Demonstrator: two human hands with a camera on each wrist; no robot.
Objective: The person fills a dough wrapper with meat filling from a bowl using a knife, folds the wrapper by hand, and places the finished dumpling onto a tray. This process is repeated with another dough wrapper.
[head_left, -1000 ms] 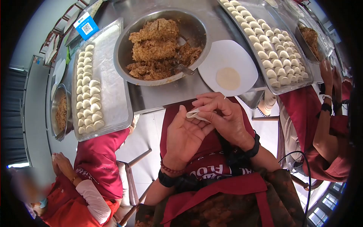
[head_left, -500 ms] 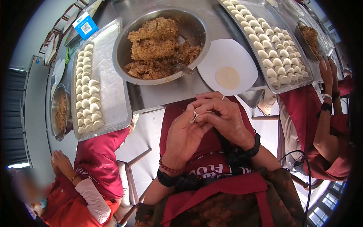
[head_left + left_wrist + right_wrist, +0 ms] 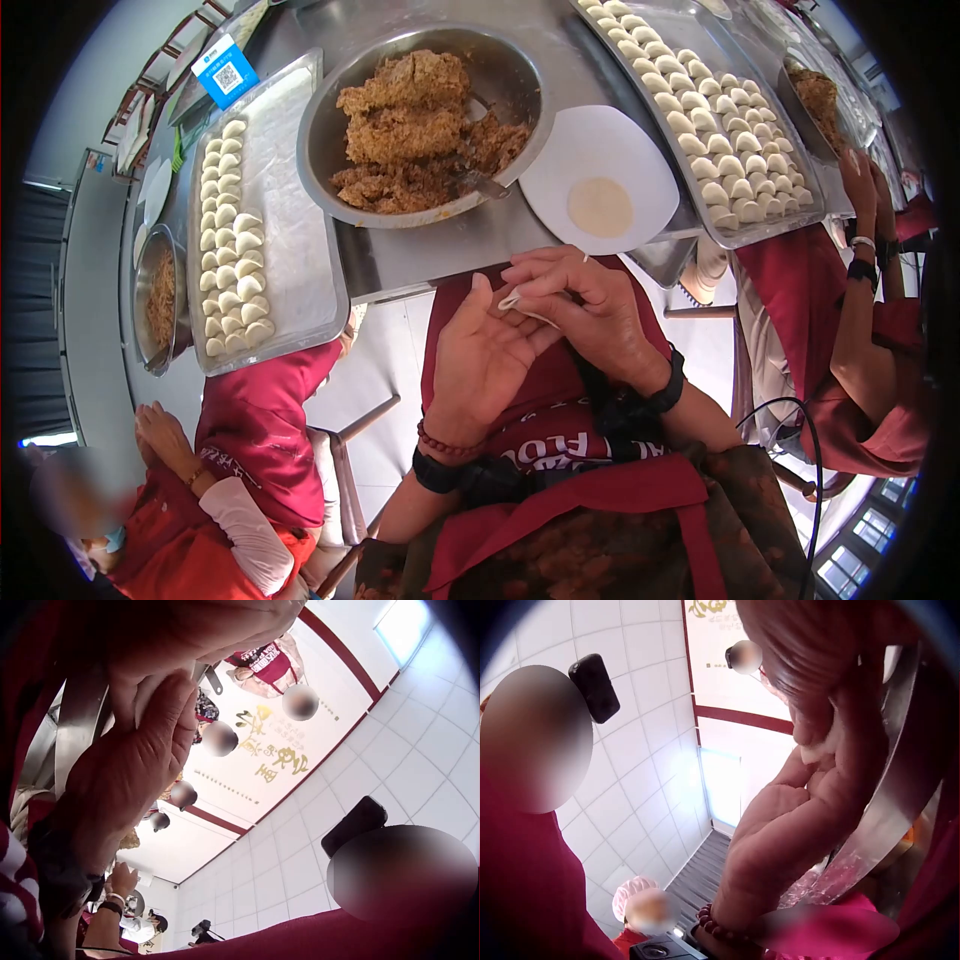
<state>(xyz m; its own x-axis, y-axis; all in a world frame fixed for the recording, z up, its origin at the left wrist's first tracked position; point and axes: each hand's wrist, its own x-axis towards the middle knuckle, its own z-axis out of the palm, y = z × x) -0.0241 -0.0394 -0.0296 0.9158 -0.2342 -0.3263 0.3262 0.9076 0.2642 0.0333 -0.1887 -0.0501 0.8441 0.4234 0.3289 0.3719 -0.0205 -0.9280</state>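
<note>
A folded white dumpling (image 3: 510,300) lies between the two hands above the lap, mostly covered by fingers. The left hand (image 3: 480,350) has its palm turned up and thumb extended, its fingers running beneath the dough. From the other side, the right hand (image 3: 605,310) pinches the dumpling's edge between thumb and fingers. In the right wrist view, a pale bit of the dumpling (image 3: 821,750) shows between the hands. Beyond them, a round dough wrapper (image 3: 600,207) lies on a white plate (image 3: 640,160). Beside it, a steel bowl (image 3: 515,85) holds brown filling (image 3: 405,130) and a partly buried metal utensil.
A left tray (image 3: 290,200) and a right tray (image 3: 700,40) carry rows of dumplings. Behind the left tray stands a blue QR-code card (image 3: 226,72). The steel table's front edge (image 3: 430,280) lies just past the hands. Other people sit on both sides.
The left thumb closed in on the dough half a second ago and has since drawn back, leaving the palm more exposed. The right hand keeps its pinch on the dumpling.
</note>
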